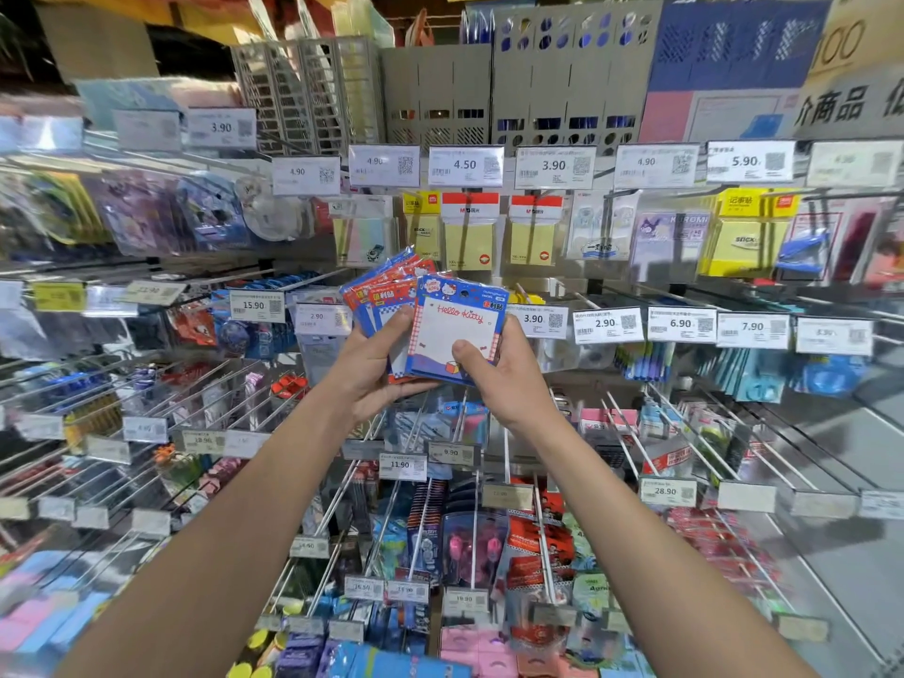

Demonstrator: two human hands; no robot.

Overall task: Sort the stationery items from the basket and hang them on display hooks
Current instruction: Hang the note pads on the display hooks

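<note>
We see both bare forearms coming up from the bottom edge to meet at frame centre. Left hand (pixel 369 367) grips a fanned stack of red-and-blue note packs (pixel 386 291): thumb lies across the front, fingers are curled under and behind. Right hand (pixel 511 384) pinches the Hello Kitty sticky-note pack (pixel 452 330), with the thumb pressed on its lower front and the fingers hidden behind it. This pack is upright, front facing us, and overlaps the right side of the stack, touching it. Both sit at centre frame, held in the air in front of the rack and not on any hook.

Just behind and below the hands we note long metal display hooks (pixel 631 433) sticking out toward us, most loaded with blurred packets. To the left of the packs is a 2.90 price tag (pixel 320 319), to the right a 3.90 price tag (pixel 538 320); the hook between them we can't make out behind the packs.

Further back, above centre, yellow sticky-note packs (pixel 469 237) hang under the tags 4.50 and 3.90. Farthest, at top centre, grey file holders (pixel 435 100) stand on the top shelf.
</note>
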